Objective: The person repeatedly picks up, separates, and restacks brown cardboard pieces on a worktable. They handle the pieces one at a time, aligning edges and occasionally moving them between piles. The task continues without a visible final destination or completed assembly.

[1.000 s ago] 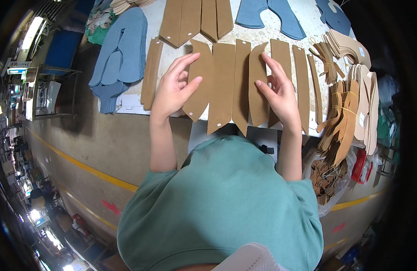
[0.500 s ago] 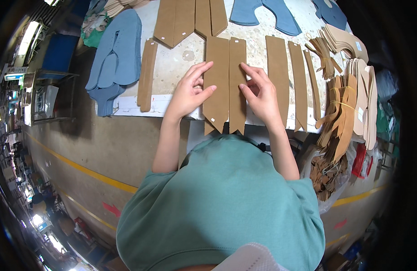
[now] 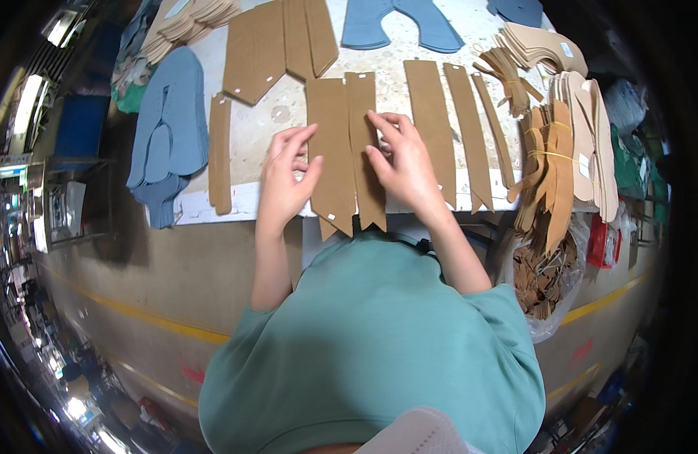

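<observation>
Two stacks of brown pieces, leather-like, lie side by side at the table's near edge. The wider brown piece [image 3: 332,151] has a white tag at its lower end, and the narrower brown strip [image 3: 362,178] is on its right. Their notched lower ends hang over the edge. My left hand [image 3: 284,178] is open along the wide piece's left side, fingertips and thumb at its edge. On the other side my right hand [image 3: 403,163] is open too, its index fingertip and thumb at the narrow strip's right edge. Neither hand grips anything.
More brown strips [image 3: 432,121] lie right of my hands, and a narrow strip [image 3: 220,155] lies left. Blue cut pieces [image 3: 184,98] and larger brown pieces [image 3: 252,53] stand beyond. Tied tan bundles [image 3: 549,163] overhang the right edge above a plastic bag of scraps [image 3: 545,280].
The view has turned slightly, so the table and its pieces appear shifted left. My hands keep their places on either side of the two brown pieces.
</observation>
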The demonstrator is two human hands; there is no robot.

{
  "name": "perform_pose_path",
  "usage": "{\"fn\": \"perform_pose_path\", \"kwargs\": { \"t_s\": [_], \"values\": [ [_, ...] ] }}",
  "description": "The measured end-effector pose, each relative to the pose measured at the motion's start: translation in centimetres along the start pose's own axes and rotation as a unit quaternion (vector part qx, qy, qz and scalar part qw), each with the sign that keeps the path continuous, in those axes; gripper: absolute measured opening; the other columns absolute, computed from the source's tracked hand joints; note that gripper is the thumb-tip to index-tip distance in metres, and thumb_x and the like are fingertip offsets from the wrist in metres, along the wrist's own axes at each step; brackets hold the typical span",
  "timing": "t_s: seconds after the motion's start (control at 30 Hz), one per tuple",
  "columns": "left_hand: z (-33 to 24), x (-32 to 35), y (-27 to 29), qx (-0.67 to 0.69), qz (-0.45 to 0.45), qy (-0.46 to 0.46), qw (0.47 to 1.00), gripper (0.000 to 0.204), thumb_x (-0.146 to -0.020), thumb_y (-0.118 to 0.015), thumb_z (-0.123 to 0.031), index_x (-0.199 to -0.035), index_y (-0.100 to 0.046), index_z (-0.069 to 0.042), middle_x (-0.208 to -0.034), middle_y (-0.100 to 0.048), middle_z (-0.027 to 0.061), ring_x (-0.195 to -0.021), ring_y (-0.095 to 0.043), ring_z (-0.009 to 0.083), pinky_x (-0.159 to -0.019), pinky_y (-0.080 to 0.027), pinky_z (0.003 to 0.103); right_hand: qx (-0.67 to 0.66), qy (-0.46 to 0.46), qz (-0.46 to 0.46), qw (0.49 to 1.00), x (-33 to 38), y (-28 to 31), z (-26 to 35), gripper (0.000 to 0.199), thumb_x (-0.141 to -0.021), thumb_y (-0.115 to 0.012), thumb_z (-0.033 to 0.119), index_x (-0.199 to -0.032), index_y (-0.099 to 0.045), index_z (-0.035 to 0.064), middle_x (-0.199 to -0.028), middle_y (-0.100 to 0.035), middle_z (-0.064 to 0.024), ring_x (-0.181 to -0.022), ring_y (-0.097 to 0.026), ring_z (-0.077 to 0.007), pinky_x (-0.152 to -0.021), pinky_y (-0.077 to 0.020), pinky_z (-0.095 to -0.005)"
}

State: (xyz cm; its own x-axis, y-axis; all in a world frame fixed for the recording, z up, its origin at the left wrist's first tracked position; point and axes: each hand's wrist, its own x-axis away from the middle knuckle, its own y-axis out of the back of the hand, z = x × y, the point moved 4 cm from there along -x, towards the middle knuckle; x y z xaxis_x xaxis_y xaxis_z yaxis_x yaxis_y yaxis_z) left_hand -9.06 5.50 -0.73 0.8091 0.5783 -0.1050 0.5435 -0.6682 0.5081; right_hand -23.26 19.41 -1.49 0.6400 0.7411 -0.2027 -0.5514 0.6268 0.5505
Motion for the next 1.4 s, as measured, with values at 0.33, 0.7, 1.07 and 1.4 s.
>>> {"fn": "perform_pose_path", "kwargs": {
  "t_s": [0.33,0.7,1.07,1.4],
  "values": [
    [-0.3,-0.3,-0.2,-0.104,-0.153,-0.080,0.979,0.031,-0.087,-0.064,-0.009,-0.118,-0.067,-0.009,-0.123,-0.058,0.0115,-0.113,-0.058,0.0283,-0.099,-0.045,0.039,0.093,0.048,-0.095,0.990,-1.0,5.0,-1.3,0.043,-0.089,-0.062,0.014,-0.131,-0.059,0.0045,-0.123,-0.061,-0.0172,-0.115,-0.056,-0.0336,-0.101,-0.0437,-0.0409],
    [0.7,-0.2,-0.2,-0.049,-0.156,-0.048,0.985,0.020,-0.089,-0.062,-0.006,-0.107,-0.070,-0.005,-0.117,-0.061,0.0112,-0.110,-0.060,0.0255,-0.096,-0.049,0.036,0.263,-0.086,-0.164,0.947,-0.6,7.0,-3.9,0.029,-0.082,-0.070,0.014,-0.109,-0.067,0.0037,-0.100,-0.058,-0.0103,-0.102,-0.055,-0.0283,-0.084,-0.0507,-0.0405],
    [0.6,0.0,-0.2,-0.047,-0.161,-0.054,0.984,0.018,-0.090,-0.061,-0.006,-0.105,-0.070,-0.004,-0.115,-0.062,0.0122,-0.108,-0.061,0.0249,-0.093,-0.051,0.035,0.153,-0.014,-0.188,0.970,-0.8,6.2,-3.7,0.024,-0.085,-0.060,-0.002,-0.109,-0.064,0.0023,-0.093,-0.057,-0.0137,-0.093,-0.061,-0.0316,-0.080,-0.0503,-0.0425],
    [0.8,0.0,-0.2,-0.044,-0.158,-0.052,0.985,0.017,-0.090,-0.061,-0.005,-0.104,-0.071,-0.004,-0.114,-0.063,0.0123,-0.109,-0.061,0.0252,-0.093,-0.051,0.036,0.196,0.053,-0.175,0.963,-0.6,5.7,-3.5,0.024,-0.085,-0.060,-0.003,-0.108,-0.064,0.0027,-0.093,-0.059,-0.0132,-0.084,-0.063,-0.0322,-0.074,-0.0514,-0.0428]
  ]
}}
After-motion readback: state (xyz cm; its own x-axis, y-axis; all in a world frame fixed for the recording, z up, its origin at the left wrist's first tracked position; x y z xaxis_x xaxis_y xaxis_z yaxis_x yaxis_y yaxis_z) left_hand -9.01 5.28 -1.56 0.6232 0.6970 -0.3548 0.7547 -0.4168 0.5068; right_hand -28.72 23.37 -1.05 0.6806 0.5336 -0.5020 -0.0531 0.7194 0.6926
